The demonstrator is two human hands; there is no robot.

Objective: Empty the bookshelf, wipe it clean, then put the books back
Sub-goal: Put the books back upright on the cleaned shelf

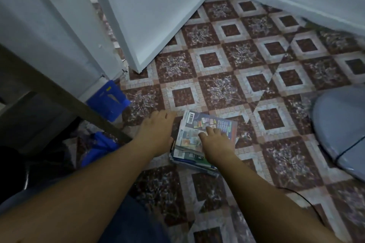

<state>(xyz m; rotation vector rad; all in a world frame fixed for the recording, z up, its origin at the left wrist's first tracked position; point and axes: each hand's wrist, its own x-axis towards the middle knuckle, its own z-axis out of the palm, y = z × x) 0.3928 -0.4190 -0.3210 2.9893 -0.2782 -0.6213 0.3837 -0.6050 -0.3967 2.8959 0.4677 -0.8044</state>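
1. Our two bare arms reach down to the floor [227,92].
2. Our left grip [156,134] is open. Its fingers are straight and flat. It sits just beside the left edge of a pile of books [187,154]. We cannot tell if it touches the pile.
3. Our right grip [217,144] is open too. It rests on top of the pile, with its fingers spread on the top book [209,122]. It does not squeeze anything.
4. The pile lies flat on the floor, right of the left grip and under the right one. The books are not lined up. Some edges stick out at the end near us.
5. The top book has its back cover up. Its barcode [190,119] is at the far corner, just right of the left grip's fingertips. We think its long side runs away from us and leans a little to the right.
6. These books are on the floor, so we think at least some of the emptying is done. We cannot see the shelf, so we cannot tell if it is empty or wiped. This pile has not gone back yet.
7. A blue box [108,98] sits left of and beyond the left grip. A white door [158,16] stands far beyond both grips.
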